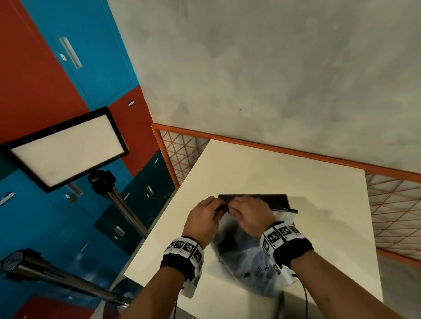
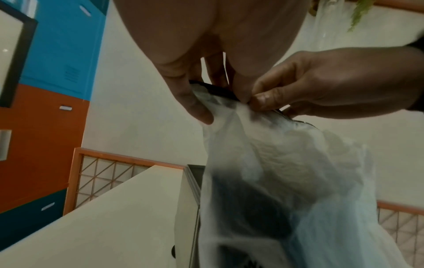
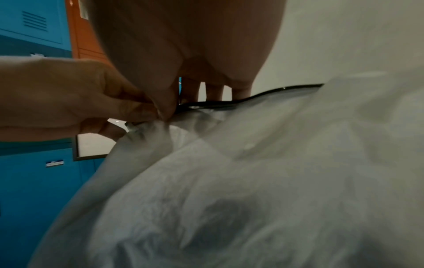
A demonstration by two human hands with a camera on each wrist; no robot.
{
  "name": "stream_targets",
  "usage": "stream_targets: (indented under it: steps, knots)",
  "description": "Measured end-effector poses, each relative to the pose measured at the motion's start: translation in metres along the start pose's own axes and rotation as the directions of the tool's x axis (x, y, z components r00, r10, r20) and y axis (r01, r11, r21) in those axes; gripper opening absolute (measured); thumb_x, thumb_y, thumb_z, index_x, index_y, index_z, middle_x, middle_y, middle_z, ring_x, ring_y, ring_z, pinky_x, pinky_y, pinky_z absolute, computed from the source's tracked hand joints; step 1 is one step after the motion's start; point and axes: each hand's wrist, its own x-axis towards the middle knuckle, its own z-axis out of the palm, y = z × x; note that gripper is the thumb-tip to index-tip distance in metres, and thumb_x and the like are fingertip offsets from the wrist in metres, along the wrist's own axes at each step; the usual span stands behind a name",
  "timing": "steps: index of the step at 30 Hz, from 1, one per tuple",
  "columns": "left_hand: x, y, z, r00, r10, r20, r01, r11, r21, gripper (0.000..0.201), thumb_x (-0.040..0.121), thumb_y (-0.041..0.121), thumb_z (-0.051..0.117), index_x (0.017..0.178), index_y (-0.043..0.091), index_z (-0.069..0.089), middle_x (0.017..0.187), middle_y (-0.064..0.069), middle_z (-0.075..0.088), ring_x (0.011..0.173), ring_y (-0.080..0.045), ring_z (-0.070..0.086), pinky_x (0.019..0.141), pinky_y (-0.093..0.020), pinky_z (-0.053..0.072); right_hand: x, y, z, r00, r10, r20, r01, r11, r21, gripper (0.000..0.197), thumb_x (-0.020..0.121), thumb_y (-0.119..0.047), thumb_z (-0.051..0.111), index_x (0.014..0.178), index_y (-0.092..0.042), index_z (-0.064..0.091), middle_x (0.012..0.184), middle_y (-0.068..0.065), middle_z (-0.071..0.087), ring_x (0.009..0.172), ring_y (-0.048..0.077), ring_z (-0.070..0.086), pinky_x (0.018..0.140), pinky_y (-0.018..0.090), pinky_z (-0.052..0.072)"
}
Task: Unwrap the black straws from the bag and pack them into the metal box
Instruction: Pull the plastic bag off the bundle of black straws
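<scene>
A frosted, translucent plastic bag (image 1: 247, 260) with a black zip strip along its top hangs above the white table (image 1: 319, 226). Dark contents, the black straws (image 2: 247, 208), show blurred through it. My left hand (image 1: 208, 216) pinches the bag's top edge at its left end. My right hand (image 1: 249, 213) pinches the same edge just beside it, thumb tips nearly touching. In the right wrist view the zip strip (image 3: 252, 98) runs off to the right, and the bag (image 3: 252, 181) fills the lower frame. Behind my hands stands the metal box (image 1: 263, 200), dark and low.
An orange-framed mesh fence (image 1: 405, 211) borders the table's far and right sides. A light panel on a tripod (image 1: 68, 150) stands to the left before red and blue lockers (image 1: 26, 72). Cables hang from my wrist bands.
</scene>
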Motion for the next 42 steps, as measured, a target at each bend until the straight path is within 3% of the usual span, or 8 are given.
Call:
stream_targets:
  steps: [8, 12, 17, 27, 34, 42]
  knots:
    - [-0.009, -0.009, -0.008, 0.998, -0.064, -0.014, 0.064, 0.998, -0.028, 0.007, 0.098, 0.014, 0.060, 0.097, 0.014, 0.066, 0.093, 0.002, 0.062, 0.080, -0.022, 0.060, 0.072, -0.039, 0.051, -0.006, 0.003, -0.005, 0.999, 0.048, 0.010, -0.048, 0.999, 0.014, 0.020, 0.098, -0.035, 0.045, 0.097, -0.024, 0.062, 0.095, -0.006, 0.062, 0.091, 0.020, 0.059, 0.074, 0.038, 0.051]
    - [-0.011, -0.016, -0.010, 0.994, -0.102, -0.048, 0.099, 0.993, -0.058, 0.007, 0.095, 0.009, 0.063, 0.095, 0.014, 0.068, 0.092, 0.002, 0.062, 0.078, -0.021, 0.060, 0.071, -0.035, 0.051, -0.007, 0.007, -0.007, 0.998, 0.059, 0.005, -0.059, 0.998, 0.026, 0.020, 0.098, -0.036, 0.045, 0.098, -0.025, 0.062, 0.096, -0.008, 0.062, 0.091, 0.020, 0.060, 0.073, 0.037, 0.051]
    - [-0.014, -0.020, -0.013, 0.991, -0.125, -0.038, 0.121, 0.988, -0.101, 0.009, 0.093, 0.006, 0.065, 0.096, 0.013, 0.071, 0.091, 0.002, 0.065, 0.079, -0.019, 0.062, 0.074, -0.038, 0.054, -0.007, 0.008, -0.007, 0.997, 0.069, 0.035, -0.070, 0.997, 0.029, 0.022, 0.098, -0.038, 0.043, 0.099, -0.026, 0.062, 0.098, -0.009, 0.062, 0.092, 0.020, 0.061, 0.076, 0.039, 0.052]
    - [-0.014, -0.020, -0.018, 0.990, -0.116, -0.078, 0.108, 0.988, -0.111, 0.009, 0.090, 0.004, 0.069, 0.093, 0.012, 0.072, 0.089, 0.001, 0.067, 0.077, -0.018, 0.064, 0.074, -0.038, 0.056, -0.002, 0.007, -0.004, 0.996, 0.090, 0.021, -0.091, 0.994, 0.058, 0.020, 0.098, -0.037, 0.045, 0.100, -0.028, 0.061, 0.099, -0.009, 0.064, 0.091, 0.021, 0.062, 0.076, 0.038, 0.052]
    - [-0.019, -0.020, -0.018, 0.992, -0.084, -0.095, 0.072, 0.990, -0.121, 0.015, 0.086, 0.000, 0.070, 0.092, 0.014, 0.072, 0.088, 0.004, 0.068, 0.075, -0.014, 0.064, 0.071, -0.034, 0.057, -0.006, 0.010, -0.003, 0.997, 0.072, 0.038, -0.076, 0.993, 0.089, 0.018, 0.097, -0.037, 0.045, 0.094, -0.028, 0.059, 0.092, -0.010, 0.063, 0.085, 0.020, 0.061, 0.075, 0.041, 0.053]
    - [-0.019, -0.020, -0.022, 0.997, -0.051, -0.053, 0.044, 0.990, -0.133, 0.021, 0.091, 0.004, 0.068, 0.096, 0.024, 0.070, 0.090, 0.009, 0.063, 0.078, -0.011, 0.061, 0.073, -0.031, 0.054, -0.004, 0.012, -0.005, 0.997, 0.067, 0.050, -0.072, 0.992, 0.101, 0.019, 0.097, -0.038, 0.045, 0.098, -0.027, 0.061, 0.096, -0.010, 0.064, 0.089, 0.021, 0.062, 0.077, 0.040, 0.052]
